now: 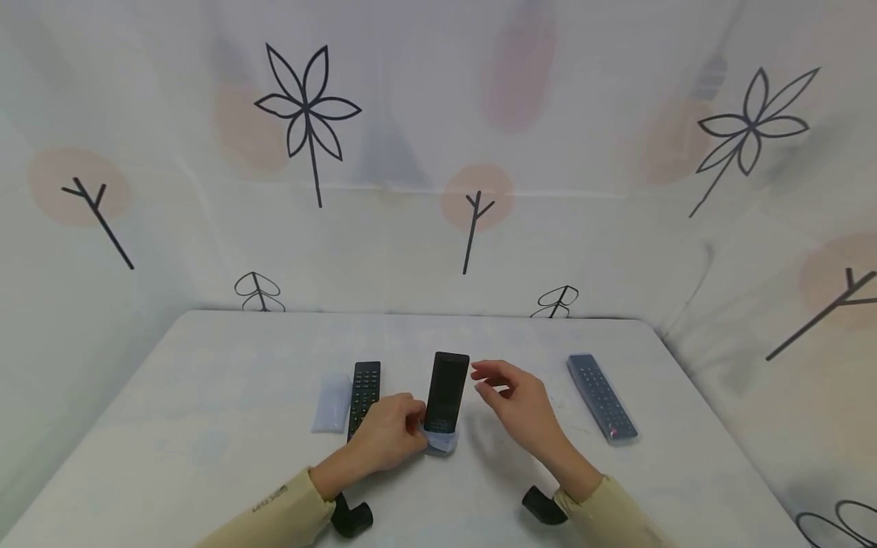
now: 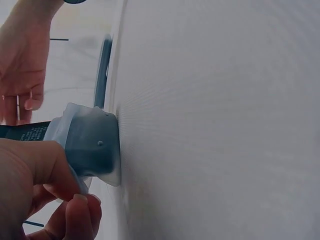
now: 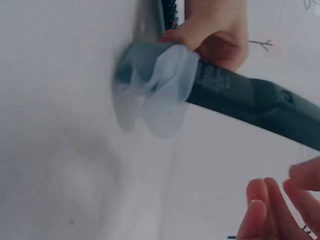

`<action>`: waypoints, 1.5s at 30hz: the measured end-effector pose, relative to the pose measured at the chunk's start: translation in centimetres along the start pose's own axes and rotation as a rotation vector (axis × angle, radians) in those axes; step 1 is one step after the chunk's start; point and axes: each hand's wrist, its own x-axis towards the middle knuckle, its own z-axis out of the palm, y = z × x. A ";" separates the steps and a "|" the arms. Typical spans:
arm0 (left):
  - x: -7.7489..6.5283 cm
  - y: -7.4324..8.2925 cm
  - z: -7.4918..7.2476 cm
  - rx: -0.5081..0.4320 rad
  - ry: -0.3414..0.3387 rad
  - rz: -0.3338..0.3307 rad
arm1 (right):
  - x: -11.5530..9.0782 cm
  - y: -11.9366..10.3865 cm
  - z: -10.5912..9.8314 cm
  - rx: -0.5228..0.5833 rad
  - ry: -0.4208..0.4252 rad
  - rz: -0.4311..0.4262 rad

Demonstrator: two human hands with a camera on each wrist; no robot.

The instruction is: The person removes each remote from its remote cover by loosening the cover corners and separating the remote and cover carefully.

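A black remote control [image 1: 445, 388] stands nearly upright, its back in view, with its lower end inside a translucent soft remote cover [image 1: 441, 441]. The cover is bunched around that end and meets the white table, as the left wrist view shows. My left hand [image 1: 392, 432] pinches the cover's edge [image 2: 80, 181] between thumb and fingers, low beside the remote. To the right, my right hand [image 1: 522, 403] hovers beside the remote's upper part, fingers loosely bent and holding nothing. In the right wrist view, its fingertips [image 3: 256, 212] are apart from the remote.
Left of my left hand lies another black remote [image 1: 365, 388], buttons up, partly hidden by that hand. A flat translucent cover [image 1: 332, 403] lies next to it. At the right, a remote in a clear cover [image 1: 603, 399] lies on the table [image 1: 240, 380]. Patterned cloth [image 1: 384, 243] hangs behind.
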 end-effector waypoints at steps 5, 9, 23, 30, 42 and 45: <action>0.0 0.0 0.0 -0.007 -0.007 -0.007 | -0.5 -0.9 -0.4 0.130 0.027 -0.014; 0.0 0.1 0.1 -0.001 -0.006 -0.011 | -0.9 -1.3 -0.4 0.209 0.054 -0.069; 0.0 0.4 0.1 -0.021 0.021 -0.007 | -1.1 -2.4 0.3 0.260 0.101 -0.151; -0.3 0.7 -0.4 -0.077 0.080 -0.043 | -0.6 -2.6 -0.2 0.307 0.147 -0.100; -0.6 1.5 -1.7 -0.267 0.246 -0.069 | -0.2 -2.3 -0.9 0.372 0.174 -0.063; -0.6 1.8 -1.9 -0.311 0.271 -0.056 | -0.1 -2.1 -0.8 0.393 0.164 -0.071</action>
